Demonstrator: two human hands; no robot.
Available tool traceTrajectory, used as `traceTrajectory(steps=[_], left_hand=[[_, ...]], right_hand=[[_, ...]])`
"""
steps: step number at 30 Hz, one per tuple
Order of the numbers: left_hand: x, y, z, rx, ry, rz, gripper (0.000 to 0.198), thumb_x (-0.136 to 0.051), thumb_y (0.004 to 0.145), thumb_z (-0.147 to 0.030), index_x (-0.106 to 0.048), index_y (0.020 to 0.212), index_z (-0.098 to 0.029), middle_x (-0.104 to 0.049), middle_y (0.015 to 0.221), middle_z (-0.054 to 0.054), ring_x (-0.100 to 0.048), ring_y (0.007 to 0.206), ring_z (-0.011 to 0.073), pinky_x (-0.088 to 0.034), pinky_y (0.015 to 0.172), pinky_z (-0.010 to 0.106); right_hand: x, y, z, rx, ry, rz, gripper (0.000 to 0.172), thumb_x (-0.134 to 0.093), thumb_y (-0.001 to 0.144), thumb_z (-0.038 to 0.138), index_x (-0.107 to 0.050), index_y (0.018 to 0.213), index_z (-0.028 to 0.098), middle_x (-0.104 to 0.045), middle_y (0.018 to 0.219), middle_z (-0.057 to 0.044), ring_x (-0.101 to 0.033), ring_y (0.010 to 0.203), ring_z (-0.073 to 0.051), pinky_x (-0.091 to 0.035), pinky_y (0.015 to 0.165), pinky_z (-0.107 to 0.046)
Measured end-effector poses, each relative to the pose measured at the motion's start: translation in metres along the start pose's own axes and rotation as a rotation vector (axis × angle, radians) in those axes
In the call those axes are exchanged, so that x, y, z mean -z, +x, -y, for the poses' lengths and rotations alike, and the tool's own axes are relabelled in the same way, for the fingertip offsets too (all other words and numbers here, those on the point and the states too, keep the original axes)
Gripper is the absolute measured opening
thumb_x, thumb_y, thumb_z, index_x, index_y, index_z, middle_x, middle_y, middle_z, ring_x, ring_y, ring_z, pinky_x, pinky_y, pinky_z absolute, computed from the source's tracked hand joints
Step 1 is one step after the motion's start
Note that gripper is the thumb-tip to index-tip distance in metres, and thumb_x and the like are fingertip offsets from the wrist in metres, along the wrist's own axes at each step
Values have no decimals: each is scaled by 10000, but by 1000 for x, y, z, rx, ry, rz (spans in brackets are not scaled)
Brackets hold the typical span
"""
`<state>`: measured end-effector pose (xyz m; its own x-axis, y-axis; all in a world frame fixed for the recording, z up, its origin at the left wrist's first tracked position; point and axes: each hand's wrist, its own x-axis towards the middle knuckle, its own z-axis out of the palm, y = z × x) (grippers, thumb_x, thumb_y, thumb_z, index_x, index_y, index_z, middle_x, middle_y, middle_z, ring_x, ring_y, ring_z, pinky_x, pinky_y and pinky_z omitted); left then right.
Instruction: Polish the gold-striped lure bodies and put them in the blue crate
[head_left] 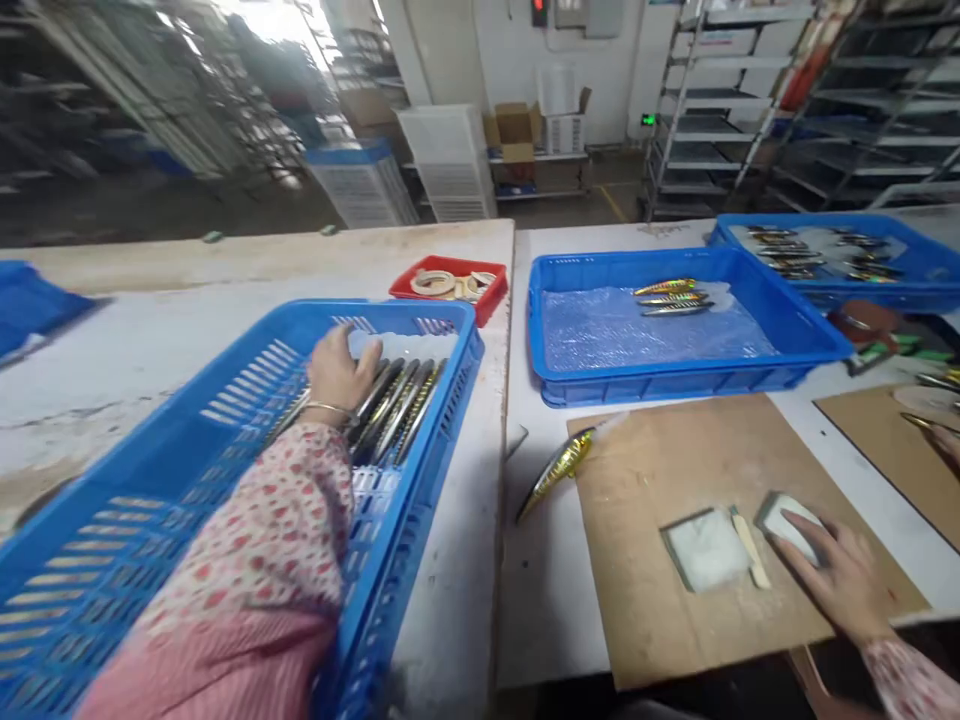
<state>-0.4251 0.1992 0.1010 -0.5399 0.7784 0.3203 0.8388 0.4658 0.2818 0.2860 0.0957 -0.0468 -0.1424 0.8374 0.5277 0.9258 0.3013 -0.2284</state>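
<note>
My left hand [341, 375] reaches into a slatted blue basket [161, 480], its fingers curled at a row of dark, shiny fish-shaped lures [401, 405]; what lies under the fingertips is hidden. On the right, my right hand [840, 565] grips a white block [791, 525] over a brown cardboard sheet [645, 600]. A second whitish block [709, 548] and a small pale stick [752, 548] lie beside it. One gold and black lure [559, 468] rests at the cardboard's left edge.
A blue tray [600, 380] holding a few lures on plastic wrap stands behind the cardboard. Left of it sits a red tray [491, 300] with beige rings. Another blue tray [922, 290] is at the back right. Another person's hand [946, 440] shows at the right edge.
</note>
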Motion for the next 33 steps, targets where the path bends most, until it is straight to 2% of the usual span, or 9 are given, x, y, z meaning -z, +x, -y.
traceTrajectory(steps=[4,5,7,10,14,17,23,27,33], left_hand=[[49,-45,-103,-547,-131,-113,559,-368,891,-464,-382,1336,-125,-470,1356,71,-402,1283,231,-293,1123,408],[56,-63,-129,-698,-136,-26,556,-377,889,-475,-389,1335,-143,-468,1361,61,-408,1276,231,-288,1122,406],[55,-101,-173,-902,-56,306,532,-426,873,-482,-417,1327,-206,-507,1327,41,-454,1236,237,-312,1097,411],[17,-152,-213,-903,97,716,558,-576,804,-458,-449,1303,-243,-530,1311,71,-470,1240,266,-338,1067,397],[-49,-188,-232,-603,189,817,614,-651,757,-413,-436,1289,-194,-584,1202,144,-561,1132,295,-424,961,396],[-68,-206,-238,-517,212,755,466,-526,841,-331,-440,1251,-126,-587,1153,184,-602,1053,289,-462,877,383],[-41,-288,-248,-534,22,634,303,-407,875,-296,-444,1162,-207,-607,1093,107,-619,981,226,-467,799,327],[-27,-351,-258,-525,-43,787,316,-392,880,-334,-437,1179,-242,-654,963,80,-647,873,246,-459,717,346],[-36,-390,-272,-528,-81,803,321,-362,886,-328,-478,1163,-214,-645,1042,117,-639,907,252,-457,747,352]], right_hand=[[-7,-2,-10,12,-22,33,512,-415,903,678,-688,1015,259,-559,1065,-109,-561,922,-341,-445,776,-485],[-7,-2,-10,6,-21,41,505,-420,907,666,-687,1026,254,-553,1077,-110,-552,942,-338,-439,794,-480],[-7,-1,-10,-7,-9,54,481,-436,911,634,-684,1048,246,-539,1097,-111,-530,973,-330,-428,826,-469],[-7,-2,-8,-22,2,54,420,-492,905,581,-677,1072,244,-522,1118,-105,-506,992,-320,-415,850,-451],[-10,-3,-7,-32,17,43,400,-523,913,557,-672,1098,236,-506,1145,-100,-493,993,-310,-406,858,-438],[-12,-3,-7,-31,40,34,375,-546,918,534,-671,1108,237,-499,1161,-100,-479,1013,-315,-397,867,-443],[-16,-2,-6,-65,88,49,326,-627,900,476,-665,1129,248,-494,1179,-95,-446,1069,-329,-381,892,-446],[-14,1,-5,-94,113,56,346,-617,903,501,-668,1128,242,-492,1181,-100,-432,1076,-331,-364,908,-452],[3,13,11,-206,256,-36,450,-510,933,586,-663,1104,200,-507,1098,-106,-468,1013,-302,-377,910,-447]])
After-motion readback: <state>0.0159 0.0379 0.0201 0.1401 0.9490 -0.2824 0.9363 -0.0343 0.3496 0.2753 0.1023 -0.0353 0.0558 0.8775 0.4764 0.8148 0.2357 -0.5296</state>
